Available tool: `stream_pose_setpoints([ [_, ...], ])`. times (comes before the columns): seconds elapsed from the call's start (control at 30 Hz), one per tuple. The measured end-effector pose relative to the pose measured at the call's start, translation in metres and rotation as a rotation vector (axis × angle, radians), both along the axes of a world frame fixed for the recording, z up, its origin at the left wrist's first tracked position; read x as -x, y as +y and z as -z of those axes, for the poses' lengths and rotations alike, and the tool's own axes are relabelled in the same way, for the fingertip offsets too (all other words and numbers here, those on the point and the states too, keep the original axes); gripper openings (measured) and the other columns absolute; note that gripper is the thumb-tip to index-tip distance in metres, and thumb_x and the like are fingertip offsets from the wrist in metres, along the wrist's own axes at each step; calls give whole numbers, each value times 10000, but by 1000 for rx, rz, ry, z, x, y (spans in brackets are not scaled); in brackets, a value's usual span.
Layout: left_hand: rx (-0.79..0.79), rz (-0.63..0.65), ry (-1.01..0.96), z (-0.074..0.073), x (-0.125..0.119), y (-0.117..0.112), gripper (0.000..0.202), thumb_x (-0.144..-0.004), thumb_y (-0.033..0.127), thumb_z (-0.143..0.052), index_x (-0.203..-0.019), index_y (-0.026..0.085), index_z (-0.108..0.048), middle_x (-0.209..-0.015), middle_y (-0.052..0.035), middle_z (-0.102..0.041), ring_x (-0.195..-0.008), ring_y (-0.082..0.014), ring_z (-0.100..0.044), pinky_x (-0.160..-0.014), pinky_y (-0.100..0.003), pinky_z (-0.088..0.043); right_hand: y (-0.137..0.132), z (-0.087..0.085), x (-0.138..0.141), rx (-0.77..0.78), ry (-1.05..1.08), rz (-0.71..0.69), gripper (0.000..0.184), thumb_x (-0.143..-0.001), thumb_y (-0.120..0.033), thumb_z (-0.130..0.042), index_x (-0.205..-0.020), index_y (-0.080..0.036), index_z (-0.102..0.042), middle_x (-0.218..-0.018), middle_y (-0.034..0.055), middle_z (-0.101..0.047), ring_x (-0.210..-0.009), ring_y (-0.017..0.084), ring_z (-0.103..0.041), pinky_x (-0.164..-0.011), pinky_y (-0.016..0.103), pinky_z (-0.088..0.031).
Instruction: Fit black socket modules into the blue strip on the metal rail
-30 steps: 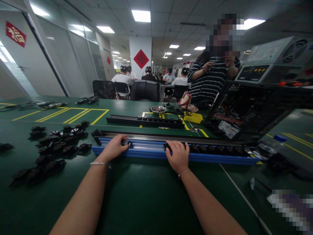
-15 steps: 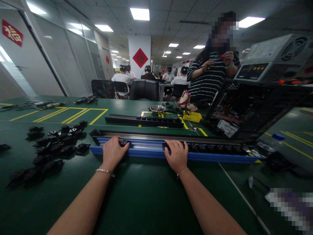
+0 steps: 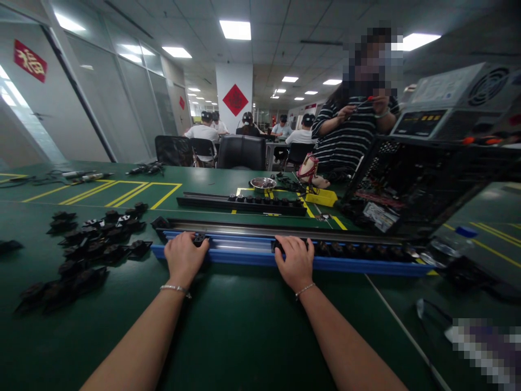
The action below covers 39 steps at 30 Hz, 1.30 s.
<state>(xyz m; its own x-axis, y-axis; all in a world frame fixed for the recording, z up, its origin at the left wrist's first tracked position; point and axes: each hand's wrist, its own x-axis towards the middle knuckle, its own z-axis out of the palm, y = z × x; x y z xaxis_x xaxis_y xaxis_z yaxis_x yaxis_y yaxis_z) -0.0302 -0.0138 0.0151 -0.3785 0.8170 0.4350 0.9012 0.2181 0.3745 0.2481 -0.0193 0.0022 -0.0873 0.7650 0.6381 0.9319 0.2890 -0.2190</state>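
Note:
A long blue channel (image 3: pixel 240 257) lies across the green table in front of me. At its left end my left hand (image 3: pixel 181 259) grips a small black part (image 3: pixel 199 239) between thumb and fingers. My right hand (image 3: pixel 294 262) is curled over the middle of the channel, with its thumb and fingers around another black part (image 3: pixel 276 246), mostly hidden beneath. From there a row of similar black parts (image 3: pixel 350 250) sits inside the channel to the right. Between my hands the channel's bare inner face shows.
Several loose black parts (image 3: pixel 97 247) lie in a heap at left. Behind the channel are a dark rail (image 3: pixel 240 204) with parts on it, a metal bowl (image 3: pixel 262 184) and a yellow tray (image 3: pixel 322 197). An opened computer case (image 3: pixel 391 179) stands at right; a person (image 3: pixel 345 130) stands behind it.
My left hand has shifted slightly left along the channel with the black part. The right hand stays at the same spot on the channel. The view has tilted up a little.

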Motion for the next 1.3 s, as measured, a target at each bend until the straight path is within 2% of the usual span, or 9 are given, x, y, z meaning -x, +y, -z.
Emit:
stream_pose_setpoints([
  [0.2, 29, -92, -17, 0, 13, 2, 430, -742, 486, -461, -970, 150, -603, -1008, -155, -641, -1036, -314, -539, -966, -473, -306, 0, 0, 0, 14, 16, -12, 300, -861, -305, -465, -1136, -274, -582, -1093, 20, -642, -1075, 213, -494, -1056, 469, -113],
  [0.37, 14, -160, -7, 5, 16, 6, 398, -724, 452, -502, -954, 154, -630, -993, -128, -653, -1021, -283, -548, -997, -439, -280, 1, 1, 0, 17, 10, -5, 299, -860, -309, -468, -1135, -277, -582, -1094, 15, -643, -1076, 217, -492, -1054, 474, -112],
  [0.5, -10, -175, -6, 9, 18, 8, 385, -725, 446, -519, -956, 157, -626, -992, -121, -657, -1025, -273, -552, -1016, -434, -271, 1, 2, 0, 22, 17, -9, 296, -861, -309, -469, -1132, -276, -583, -1094, 17, -642, -1079, 217, -491, -1055, 472, -110],
  [0.9, -59, -226, -81, 15, 28, 10, 386, -729, 459, -523, -943, 160, -640, -1017, -125, -647, -1051, -285, -534, -1048, -504, -215, 2, 3, 0, 16, 29, -13, 296, -858, -307, -470, -1129, -278, -583, -1092, 18, -643, -1075, 217, -493, -1055, 474, -105],
  [1.03, -56, -248, -99, 14, 34, 9, 403, -742, 447, -514, -979, 147, -640, -1020, -137, -648, -1045, -292, -541, -1021, -493, -265, 1, 2, 0, 15, 30, -14, 295, -860, -306, -470, -1131, -281, -583, -1095, 16, -643, -1078, 214, -493, -1057, 471, -104],
  [1.17, -29, -258, -86, 13, 41, 9, 427, -743, 446, -514, -990, 126, -651, -986, -151, -660, -1005, -300, -566, -927, -430, -380, 1, 1, 0, 18, 27, -14, 295, -861, -307, -471, -1133, -277, -583, -1091, 17, -645, -1082, 213, -493, -1057, 471, -108],
  [1.3, -27, -281, -85, 13, 47, 10, 451, -747, 458, -512, -1021, 129, -654, -994, -156, -661, -991, -312, -573, -858, -418, -425, 1, 1, 0, 15, 25, -11, 296, -861, -304, -470, -1133, -276, -583, -1088, 19, -647, -1079, 215, -496, -1056, 475, -112],
])
